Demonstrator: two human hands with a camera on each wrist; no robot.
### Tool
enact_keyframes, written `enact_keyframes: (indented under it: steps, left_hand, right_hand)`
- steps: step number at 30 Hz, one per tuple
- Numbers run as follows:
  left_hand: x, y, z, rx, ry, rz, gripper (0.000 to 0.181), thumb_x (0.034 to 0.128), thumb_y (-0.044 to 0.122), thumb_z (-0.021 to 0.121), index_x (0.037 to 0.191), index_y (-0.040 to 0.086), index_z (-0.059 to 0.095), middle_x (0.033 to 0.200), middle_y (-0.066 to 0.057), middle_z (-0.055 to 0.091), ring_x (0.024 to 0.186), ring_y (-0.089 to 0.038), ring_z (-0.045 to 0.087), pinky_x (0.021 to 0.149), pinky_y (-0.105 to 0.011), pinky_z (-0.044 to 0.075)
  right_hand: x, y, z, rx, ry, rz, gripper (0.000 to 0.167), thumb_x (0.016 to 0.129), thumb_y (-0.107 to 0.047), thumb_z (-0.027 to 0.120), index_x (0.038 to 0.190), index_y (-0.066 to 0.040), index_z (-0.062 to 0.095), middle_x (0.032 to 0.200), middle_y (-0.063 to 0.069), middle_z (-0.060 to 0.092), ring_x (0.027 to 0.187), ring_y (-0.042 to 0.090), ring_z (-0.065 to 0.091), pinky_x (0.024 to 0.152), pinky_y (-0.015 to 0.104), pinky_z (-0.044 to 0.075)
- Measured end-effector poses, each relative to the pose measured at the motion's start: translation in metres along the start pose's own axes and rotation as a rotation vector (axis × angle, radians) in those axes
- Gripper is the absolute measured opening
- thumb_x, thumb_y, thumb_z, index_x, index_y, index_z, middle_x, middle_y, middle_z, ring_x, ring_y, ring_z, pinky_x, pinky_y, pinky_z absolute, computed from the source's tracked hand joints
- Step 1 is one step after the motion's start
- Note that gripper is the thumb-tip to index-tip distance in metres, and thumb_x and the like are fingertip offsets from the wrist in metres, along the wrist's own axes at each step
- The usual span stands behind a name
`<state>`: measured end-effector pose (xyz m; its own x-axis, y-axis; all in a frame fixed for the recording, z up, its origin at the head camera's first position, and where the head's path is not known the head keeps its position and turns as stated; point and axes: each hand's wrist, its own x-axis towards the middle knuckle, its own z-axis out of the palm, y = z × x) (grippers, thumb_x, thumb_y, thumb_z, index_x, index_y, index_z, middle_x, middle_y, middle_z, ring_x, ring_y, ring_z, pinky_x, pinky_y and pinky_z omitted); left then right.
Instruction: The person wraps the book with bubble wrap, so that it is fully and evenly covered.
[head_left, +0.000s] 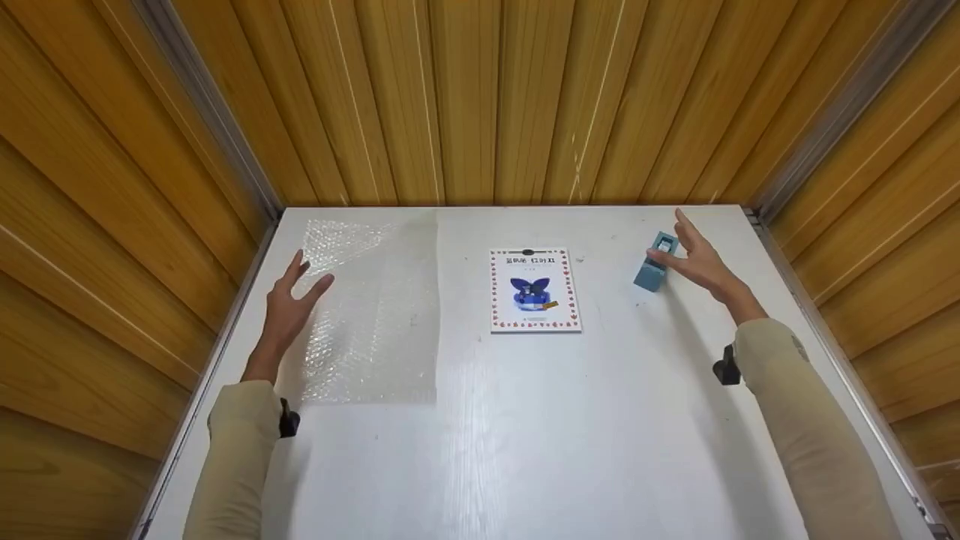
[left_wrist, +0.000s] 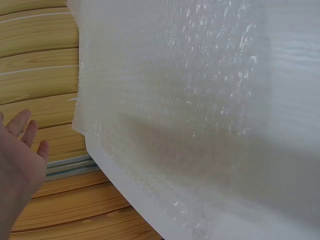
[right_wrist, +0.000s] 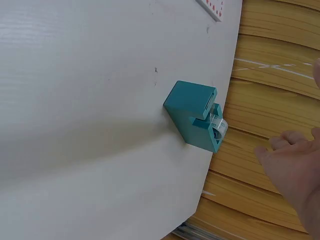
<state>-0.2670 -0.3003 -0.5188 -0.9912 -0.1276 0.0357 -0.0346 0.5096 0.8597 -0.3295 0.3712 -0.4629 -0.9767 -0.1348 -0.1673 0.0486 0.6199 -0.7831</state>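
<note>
My left hand (head_left: 289,304) hovers over the left edge of a clear bubble wrap sheet (head_left: 375,322), its fingers apart and holding nothing. In the left wrist view the bubble wrap (left_wrist: 165,100) lies flat under the hand's shadow. My right hand (head_left: 701,262) is raised beside a teal tape dispenser (head_left: 651,274), thumb spread from the fingers. The right wrist view shows the dispenser (right_wrist: 192,112) standing on the table with a small roll of tape in it, apart from the hand (right_wrist: 295,165). Between the hands lies a white book (head_left: 535,291) with a blue picture and a red-patterned border.
A white table (head_left: 480,450) carries everything. Wood-patterned panels (head_left: 465,97) enclose its back and both sides, with metal posts (head_left: 217,112) at the corners. Dark devices (head_left: 726,367) are strapped at both wrists.
</note>
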Motion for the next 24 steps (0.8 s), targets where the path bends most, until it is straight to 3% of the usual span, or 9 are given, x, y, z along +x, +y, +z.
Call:
enact_keyframes:
  steps: [6,13,19,24]
  left_hand:
    - [-0.011,-0.003,0.001,0.001,-0.030,0.032,0.088,0.0984,0.053,0.061,0.166,0.028,0.011,0.168,-0.011,0.031,0.156,-0.036,0.024,0.123,-0.063,0.020]
    - [-0.015,-0.010,0.010,-0.027,-0.042,0.070,0.085,0.0998,0.044,0.064,0.165,0.018,0.016,0.162,-0.016,0.041,0.147,-0.035,0.038,0.118,-0.055,0.032]
    - [-0.017,-0.021,0.020,0.001,-0.078,0.005,0.089,0.0989,0.047,0.064,0.166,0.018,0.013,0.160,-0.020,0.041,0.142,-0.038,0.043,0.114,-0.054,0.038]
    - [-0.014,-0.031,0.035,0.043,-0.149,-0.076,0.099,0.0952,0.051,0.068,0.166,0.016,0.008,0.161,-0.023,0.036,0.142,-0.040,0.041,0.113,-0.058,0.040]
  right_hand:
    - [0.002,0.003,0.007,0.066,-0.038,-0.036,0.102,0.100,-0.036,0.066,0.164,-0.025,-0.013,0.172,0.015,-0.004,0.160,0.037,-0.001,0.128,0.058,0.008]
    - [0.003,0.006,0.021,0.138,-0.067,-0.067,0.096,0.101,-0.030,0.065,0.166,-0.022,-0.005,0.172,0.019,0.006,0.159,0.041,0.008,0.126,0.060,0.017]
    - [0.005,0.002,0.039,0.185,-0.122,-0.090,0.092,0.100,-0.034,0.066,0.166,-0.020,0.004,0.170,0.020,0.018,0.157,0.041,0.019,0.124,0.059,0.023]
    - [0.011,0.000,0.053,0.216,-0.157,-0.115,0.087,0.101,-0.031,0.066,0.166,-0.018,0.009,0.169,0.020,0.022,0.156,0.041,0.023,0.124,0.061,0.023]
